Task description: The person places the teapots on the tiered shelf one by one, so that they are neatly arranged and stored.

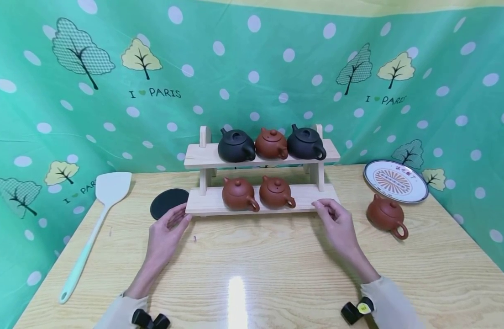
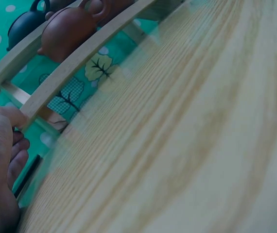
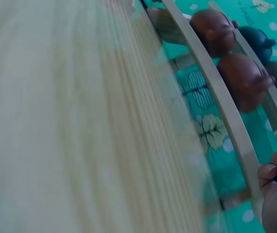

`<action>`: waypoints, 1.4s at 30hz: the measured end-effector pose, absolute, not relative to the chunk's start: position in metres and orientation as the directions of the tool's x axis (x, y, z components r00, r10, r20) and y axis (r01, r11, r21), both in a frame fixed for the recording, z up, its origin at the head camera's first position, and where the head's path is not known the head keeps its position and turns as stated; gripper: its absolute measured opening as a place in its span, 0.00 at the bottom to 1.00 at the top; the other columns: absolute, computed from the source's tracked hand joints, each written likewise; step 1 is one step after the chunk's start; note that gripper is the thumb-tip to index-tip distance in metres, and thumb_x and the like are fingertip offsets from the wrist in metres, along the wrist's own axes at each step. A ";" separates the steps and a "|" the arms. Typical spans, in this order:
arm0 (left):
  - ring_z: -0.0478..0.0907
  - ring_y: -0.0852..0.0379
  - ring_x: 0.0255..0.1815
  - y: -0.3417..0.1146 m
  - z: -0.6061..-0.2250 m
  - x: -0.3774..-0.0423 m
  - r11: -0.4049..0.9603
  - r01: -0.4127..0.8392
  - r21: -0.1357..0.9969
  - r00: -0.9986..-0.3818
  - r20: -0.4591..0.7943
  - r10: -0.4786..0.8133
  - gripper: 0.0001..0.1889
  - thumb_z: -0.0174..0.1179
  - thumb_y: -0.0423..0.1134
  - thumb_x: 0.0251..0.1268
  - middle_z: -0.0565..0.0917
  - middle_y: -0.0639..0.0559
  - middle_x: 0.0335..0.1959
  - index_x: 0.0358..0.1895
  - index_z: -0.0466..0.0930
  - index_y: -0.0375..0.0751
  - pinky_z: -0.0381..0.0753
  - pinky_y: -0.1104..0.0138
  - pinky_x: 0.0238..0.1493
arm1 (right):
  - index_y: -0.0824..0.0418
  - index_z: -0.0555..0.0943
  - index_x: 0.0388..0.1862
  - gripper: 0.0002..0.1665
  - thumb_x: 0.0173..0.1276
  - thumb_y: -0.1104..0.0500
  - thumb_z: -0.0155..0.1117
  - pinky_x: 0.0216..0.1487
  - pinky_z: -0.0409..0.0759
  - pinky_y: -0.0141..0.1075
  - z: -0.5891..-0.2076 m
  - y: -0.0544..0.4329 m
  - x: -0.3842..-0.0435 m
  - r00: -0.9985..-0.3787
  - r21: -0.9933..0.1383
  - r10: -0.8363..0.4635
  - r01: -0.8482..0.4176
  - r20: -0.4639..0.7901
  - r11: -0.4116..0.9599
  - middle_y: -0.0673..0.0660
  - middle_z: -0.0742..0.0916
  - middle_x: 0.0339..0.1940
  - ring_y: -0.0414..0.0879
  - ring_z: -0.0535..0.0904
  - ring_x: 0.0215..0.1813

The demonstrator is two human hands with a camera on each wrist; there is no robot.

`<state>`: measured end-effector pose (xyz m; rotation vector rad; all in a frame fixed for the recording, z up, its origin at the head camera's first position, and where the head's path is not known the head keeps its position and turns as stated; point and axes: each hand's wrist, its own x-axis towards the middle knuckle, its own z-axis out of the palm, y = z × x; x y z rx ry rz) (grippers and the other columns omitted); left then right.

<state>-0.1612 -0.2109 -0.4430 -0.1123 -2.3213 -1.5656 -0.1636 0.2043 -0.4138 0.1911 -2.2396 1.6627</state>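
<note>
A two-tier wooden shelf [image 1: 202, 208] stands at the back middle of the table. My left hand [image 1: 165, 235] grips the left front corner of its lower board, thumb at the front edge. At the right front corner, my right hand [image 1: 338, 226] pinches the same board. On the lower tier sit two brown teapots, one at left [image 1: 237, 194] and one at right [image 1: 275, 192]. The upper tier bears a black teapot [image 1: 235, 146], a brown teapot [image 1: 270, 144] and another black teapot [image 1: 305, 142]. The left wrist view shows the left fingers [image 2: 19, 150] curled beneath the board end.
Right of the shelf, another brown teapot [image 1: 385, 214] is on the table in front of a patterned plate [image 1: 375, 186] leaning near the curtain. A black round coaster [image 1: 167, 201] lies behind my left hand. Farther left is a white spatula [image 1: 112, 187] with a mint handle.
</note>
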 end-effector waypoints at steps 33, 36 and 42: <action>0.80 0.46 0.62 -0.212 -0.444 -0.162 0.397 0.255 0.882 -0.939 0.323 -0.115 0.21 0.65 0.36 0.75 0.83 0.38 0.62 0.66 0.78 0.33 0.77 0.80 0.59 | 0.68 0.84 0.55 0.19 0.81 0.53 0.60 0.24 0.70 0.25 -0.415 0.316 -0.112 -0.866 -0.852 0.399 -0.056 0.301 0.520 0.49 0.84 0.30 0.38 0.71 0.31; 0.80 0.46 0.62 -0.212 -0.444 -0.162 0.393 0.255 0.883 -0.940 0.322 -0.113 0.22 0.65 0.36 0.75 0.83 0.38 0.62 0.67 0.78 0.33 0.77 0.80 0.59 | 0.67 0.84 0.55 0.20 0.81 0.52 0.60 0.25 0.70 0.25 -0.415 0.325 -0.110 -0.855 -0.854 0.437 -0.014 0.280 0.521 0.50 0.84 0.30 0.39 0.71 0.32; 0.81 0.46 0.62 -0.212 -0.443 -0.162 0.388 0.257 0.885 -0.939 0.323 -0.116 0.21 0.65 0.36 0.74 0.83 0.38 0.62 0.66 0.79 0.33 0.77 0.80 0.59 | 0.63 0.85 0.55 0.18 0.81 0.51 0.60 0.27 0.71 0.22 -0.418 0.344 -0.109 -0.832 -0.859 0.493 0.041 0.254 0.511 0.44 0.84 0.30 0.37 0.73 0.32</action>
